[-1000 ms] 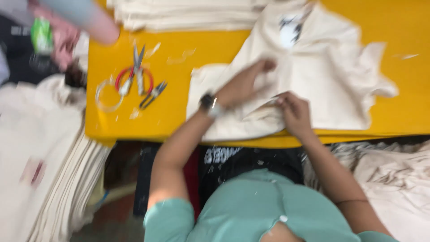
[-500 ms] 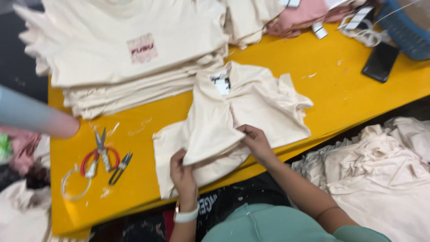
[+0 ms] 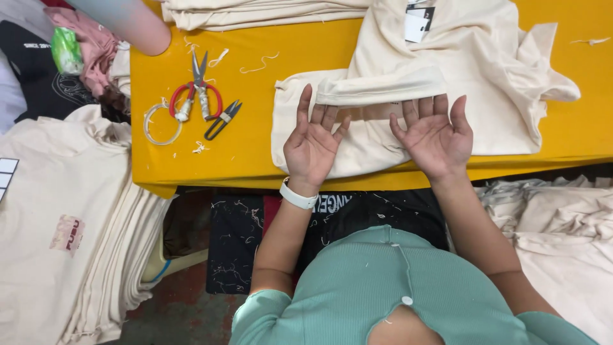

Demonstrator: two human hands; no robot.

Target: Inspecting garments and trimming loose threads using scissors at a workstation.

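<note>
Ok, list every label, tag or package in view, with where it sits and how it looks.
Hang tag: on the cream garment at the table's top, black and white rectangles.
Printed patch: on the cream stack at left, small pinkish rectangle.
White label: left edge, cut off.
Green packet: top left, on pink cloth.

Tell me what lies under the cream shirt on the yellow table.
The cream shirt lies directly on the yellow table; nothing else shows at its edges. Anything beneath its folds is covered.
</note>
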